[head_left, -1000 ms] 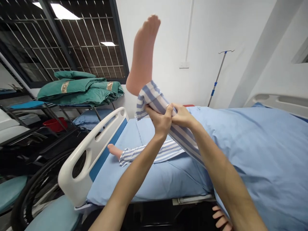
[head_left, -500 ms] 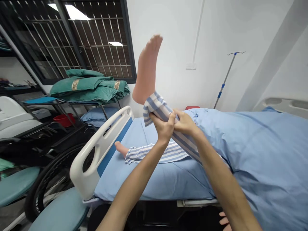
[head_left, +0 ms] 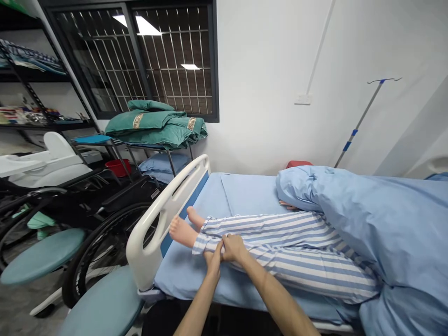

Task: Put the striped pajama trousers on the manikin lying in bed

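- While I watch from afar through the head camera, my left hand (head_left: 212,262) and right hand (head_left: 234,248) sit close together, both clamped on the manikin's striped pyjama leg (head_left: 297,275) just above the ankle.
- That leg lies on the blue hospital bed (head_left: 182,280), its bare foot (head_left: 182,232) just beside the white footboard (head_left: 135,252).
- Further up, a blue blanket (head_left: 385,224) covers the manikin's top half – an IV pole (head_left: 357,126) stands by the wall.

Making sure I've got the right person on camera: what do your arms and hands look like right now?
The left hand and right hand are bare, with no gloves, and no ring or watch that I can make out. The left forearm and right forearm show no sleeves, cables or markings.
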The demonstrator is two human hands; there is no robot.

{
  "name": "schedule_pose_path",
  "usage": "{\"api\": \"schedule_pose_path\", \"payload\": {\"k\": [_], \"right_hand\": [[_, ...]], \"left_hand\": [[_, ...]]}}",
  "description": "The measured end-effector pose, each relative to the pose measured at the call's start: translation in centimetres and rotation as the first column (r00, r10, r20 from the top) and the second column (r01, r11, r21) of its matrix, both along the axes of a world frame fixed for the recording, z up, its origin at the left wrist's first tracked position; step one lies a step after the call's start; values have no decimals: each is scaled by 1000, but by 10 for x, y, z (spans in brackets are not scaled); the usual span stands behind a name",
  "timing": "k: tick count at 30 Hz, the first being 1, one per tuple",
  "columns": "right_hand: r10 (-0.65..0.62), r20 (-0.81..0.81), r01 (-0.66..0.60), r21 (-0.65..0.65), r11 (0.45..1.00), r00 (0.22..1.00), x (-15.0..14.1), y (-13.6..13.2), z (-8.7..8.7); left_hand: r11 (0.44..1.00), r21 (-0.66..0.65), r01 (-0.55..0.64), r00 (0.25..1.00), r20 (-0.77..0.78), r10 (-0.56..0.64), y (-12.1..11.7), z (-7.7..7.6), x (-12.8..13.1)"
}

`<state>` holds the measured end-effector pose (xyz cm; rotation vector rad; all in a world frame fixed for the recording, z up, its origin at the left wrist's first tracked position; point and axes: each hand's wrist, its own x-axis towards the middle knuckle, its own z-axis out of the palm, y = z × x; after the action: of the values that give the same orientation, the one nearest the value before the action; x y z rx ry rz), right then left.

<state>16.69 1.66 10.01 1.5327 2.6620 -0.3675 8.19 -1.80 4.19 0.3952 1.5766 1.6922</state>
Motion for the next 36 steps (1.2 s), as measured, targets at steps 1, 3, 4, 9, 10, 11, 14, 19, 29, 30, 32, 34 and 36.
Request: {"api": "schedule_pose_path", "payload": {"k": [1, 3, 4, 9, 10, 11, 14, 19, 29, 30, 32, 34, 36], "right_hand": [[0, 24, 1, -21, 1000, 1000, -4, 0, -19], [-8, 47, 9, -34, 999, 999, -8, 2, -48], [-7, 43, 9, -39, 999, 999, -7, 4, -57], [18, -107, -42, -230, 972, 994, 10, 30, -71], [7, -158, -53, -294, 954, 987, 17, 38, -71], [-17, -208, -61, -361, 931, 978, 26, 46, -72], [-136, -303, -49, -530, 846, 943, 63, 68, -77], [-353, -212, 217, -479, 850, 911, 135, 85, -98], [-425, -48, 380, -366, 849, 904, 154, 97, -120], [-398, -50, 347, -400, 849, 916, 155, 99, -116], [-324, -26, 266, -508, 819, 946, 163, 103, -104], [-246, 45, 223, -599, 769, 968, 175, 108, -89], [-225, 112, 247, -583, 774, 968, 192, 112, -74]], "left_hand": [[997, -73, 29, 999, 30, -27, -2, -16, -4], [987, -130, 95, 994, 68, -86, -4, -40, -9], [984, -132, 117, 991, 72, -108, -4, -48, -11], [950, -135, 280, 960, 58, -275, -10, -75, -27], [918, -177, 355, 935, 39, -353, -15, -79, -34], [858, -232, 458, 884, 10, -468, -21, -82, -43], [507, -421, 752, 511, -113, -852, -37, -75, -71], [249, -505, 827, 71, -346, -936, 6, -13, -71], [487, -835, 257, -493, -546, -677, 185, -27, -63], [465, -852, 241, -522, -518, -678, 190, -29, -73], [442, -874, 202, -572, -472, -671, 196, -26, -90], [436, -884, 172, -614, -442, -654, 201, -13, -102], [435, -890, 134, -650, -410, -640, 207, 9, -106]]}}
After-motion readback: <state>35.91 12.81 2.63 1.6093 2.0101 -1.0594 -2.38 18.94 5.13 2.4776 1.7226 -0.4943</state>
